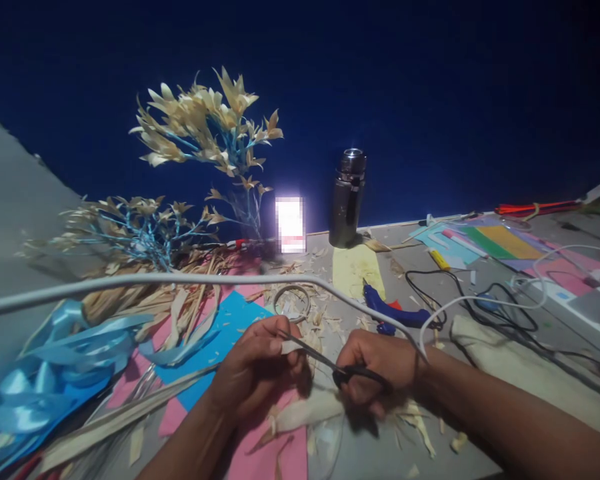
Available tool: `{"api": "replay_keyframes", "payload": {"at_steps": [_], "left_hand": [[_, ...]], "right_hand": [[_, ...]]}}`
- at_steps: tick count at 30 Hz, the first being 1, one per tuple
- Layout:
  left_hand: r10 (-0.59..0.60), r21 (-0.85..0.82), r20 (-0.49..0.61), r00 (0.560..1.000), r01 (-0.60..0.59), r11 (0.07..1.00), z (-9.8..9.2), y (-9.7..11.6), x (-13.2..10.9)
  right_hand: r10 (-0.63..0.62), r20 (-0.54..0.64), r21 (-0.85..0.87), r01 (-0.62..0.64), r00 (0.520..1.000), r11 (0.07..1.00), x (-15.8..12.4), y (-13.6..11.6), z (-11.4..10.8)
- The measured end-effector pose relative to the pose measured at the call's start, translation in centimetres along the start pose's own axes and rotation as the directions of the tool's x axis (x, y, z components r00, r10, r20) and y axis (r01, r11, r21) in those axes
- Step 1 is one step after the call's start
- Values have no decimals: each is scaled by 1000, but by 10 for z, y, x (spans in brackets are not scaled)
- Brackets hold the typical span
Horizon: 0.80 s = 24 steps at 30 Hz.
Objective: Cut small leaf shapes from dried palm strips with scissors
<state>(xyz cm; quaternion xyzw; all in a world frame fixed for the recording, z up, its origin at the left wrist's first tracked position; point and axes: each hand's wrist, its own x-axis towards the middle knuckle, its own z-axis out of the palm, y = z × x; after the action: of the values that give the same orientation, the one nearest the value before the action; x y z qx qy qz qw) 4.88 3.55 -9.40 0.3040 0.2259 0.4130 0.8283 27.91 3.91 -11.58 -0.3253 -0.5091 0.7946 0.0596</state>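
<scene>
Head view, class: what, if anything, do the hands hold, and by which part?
The right hand holds the scissors by the black handles. The left hand pinches a pale strip; which part is gripped cannot be told.

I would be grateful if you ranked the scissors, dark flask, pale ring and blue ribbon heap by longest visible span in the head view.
1. Blue ribbon heap
2. Scissors, partly hidden by fingers
3. Dark flask
4. Pale ring

Apparent spans only; nearness enlarges some.

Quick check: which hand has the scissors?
The right hand, closed around the black-handled scissors; the left hand instead pinches a pale strip.
</scene>
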Motion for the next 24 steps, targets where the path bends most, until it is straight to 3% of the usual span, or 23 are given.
{"api": "replay_keyframes", "payload": {"at_steps": [9,24], "left_hand": [[71,65,-122,990,-63,996,2,9,0],[104,96,-93,990,-95,991,1,11,2]], "right_hand": [[22,-65,-59,-26,998,998,-3,-1,1],[28,-56,28,-27,998,999,-3,-6,10]]}}
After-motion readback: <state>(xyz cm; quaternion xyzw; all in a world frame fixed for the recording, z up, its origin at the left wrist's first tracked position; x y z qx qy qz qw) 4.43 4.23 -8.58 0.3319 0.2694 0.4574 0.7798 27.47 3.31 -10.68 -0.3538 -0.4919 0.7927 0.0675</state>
